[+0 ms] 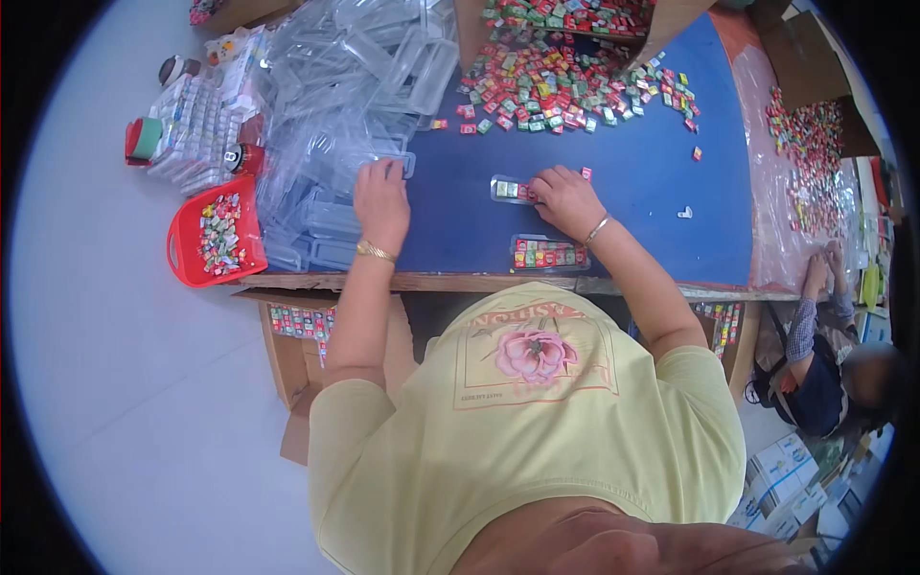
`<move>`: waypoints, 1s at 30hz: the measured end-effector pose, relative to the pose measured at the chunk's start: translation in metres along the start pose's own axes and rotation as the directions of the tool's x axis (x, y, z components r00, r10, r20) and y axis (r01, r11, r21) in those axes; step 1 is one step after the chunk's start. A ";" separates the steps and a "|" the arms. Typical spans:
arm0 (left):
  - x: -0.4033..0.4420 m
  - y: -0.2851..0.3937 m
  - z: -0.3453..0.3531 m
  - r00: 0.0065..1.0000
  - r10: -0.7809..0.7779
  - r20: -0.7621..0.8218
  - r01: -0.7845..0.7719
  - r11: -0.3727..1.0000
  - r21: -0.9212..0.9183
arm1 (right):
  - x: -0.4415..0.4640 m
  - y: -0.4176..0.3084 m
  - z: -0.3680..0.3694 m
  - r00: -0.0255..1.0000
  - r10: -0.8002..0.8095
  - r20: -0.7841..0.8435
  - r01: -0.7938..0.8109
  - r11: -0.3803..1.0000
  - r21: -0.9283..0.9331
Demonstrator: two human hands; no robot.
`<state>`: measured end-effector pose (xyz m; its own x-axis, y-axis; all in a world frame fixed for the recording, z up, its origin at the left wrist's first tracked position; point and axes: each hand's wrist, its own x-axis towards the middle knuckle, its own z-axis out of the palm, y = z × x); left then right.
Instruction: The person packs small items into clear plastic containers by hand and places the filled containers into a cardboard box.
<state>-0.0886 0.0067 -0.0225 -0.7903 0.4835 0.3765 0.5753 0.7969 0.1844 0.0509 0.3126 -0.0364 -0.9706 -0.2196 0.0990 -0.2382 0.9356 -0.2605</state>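
My left hand (381,203) is at the right edge of a heap of clear plastic trays, its fingers curled on one clear tray (409,165). My right hand (567,201) is closed over the right end of another clear tray (494,189), which holds a few small coloured boxes (513,190). Its fingertips pinch what looks like a small box, mostly hidden. A red small box (586,174) lies just beyond my right knuckles. Nearer my body, a filled tray (548,253) holds two rows of small boxes.
Loose small boxes (546,86) spill from a cardboard box (661,38) onto the blue table (450,220). The tray heap (335,125) covers the left side. A red basket (182,251) and a can (251,158) stand left. Another person's hands (826,264) are at right.
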 end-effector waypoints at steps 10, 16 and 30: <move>0.025 -0.048 0.025 0.948 0.317 0.022 -0.317 0.939 0.135 | -0.057 -0.018 -0.039 0.997 -0.039 -0.061 0.054 0.965 0.258; 0.038 -0.049 0.016 0.918 0.396 0.011 -0.396 0.918 0.036 | -0.084 -0.031 -0.035 0.986 -0.138 0.091 0.123 0.980 0.155; 0.054 -0.024 0.002 0.954 0.228 -0.197 -0.227 0.974 0.026 | -0.017 0.061 0.007 0.938 0.315 -0.147 -0.298 0.946 0.130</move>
<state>-0.1455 0.0147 -0.0078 -0.5810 0.5711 0.5800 0.7342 0.6752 0.0706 0.0524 0.3715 -0.0606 -0.9798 0.1297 0.1519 0.0588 0.9142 -0.4009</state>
